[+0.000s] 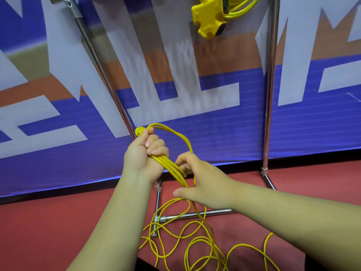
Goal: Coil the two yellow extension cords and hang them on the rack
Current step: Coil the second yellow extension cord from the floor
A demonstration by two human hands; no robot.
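Coils of the hung cord (209, 18) run off the top edge, so only its three-way socket head and a few strands show against the rack (270, 75). Where the fingers of the right hand (201, 178) meet the strands is hard to read, and whether they hold one cannot be told. One strand passes behind that hand and reappears in the gap beside its thumb.

The other cord (170, 166) sprawls in loose loops on the red floor (58, 222), across the rack's base bars, and runs off the lower edge. It rises to the left hand (145, 153), which grips a bundle of several strands in a closed fist, the plug (139, 131) poking out on top. The right hand sits just beside and below, thumb spread wide, fingers half bent against the bundle. Both forearms reach forward toward the banner (214, 124).
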